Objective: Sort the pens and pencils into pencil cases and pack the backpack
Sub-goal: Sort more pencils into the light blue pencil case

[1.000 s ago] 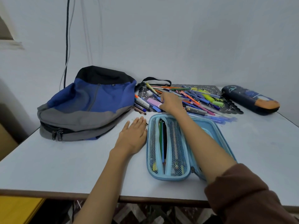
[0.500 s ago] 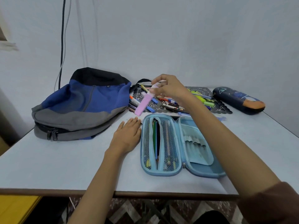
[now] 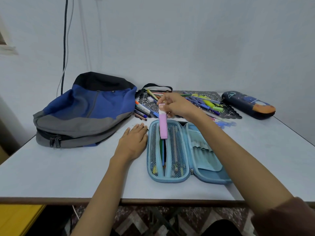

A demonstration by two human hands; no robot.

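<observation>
One pink highlighter (image 3: 163,126) in right hand (image 3: 178,106)

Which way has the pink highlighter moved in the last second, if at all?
Yes. The right hand has lifted the pink highlighter off the dark mat, toward the person; it now hangs over the mesh side of the open blue pencil case.

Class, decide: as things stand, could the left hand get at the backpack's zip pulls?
Probably yes. The left hand lies flat and holds nothing, and only bare table lies between it and the zip pulls on the backpack.
</observation>
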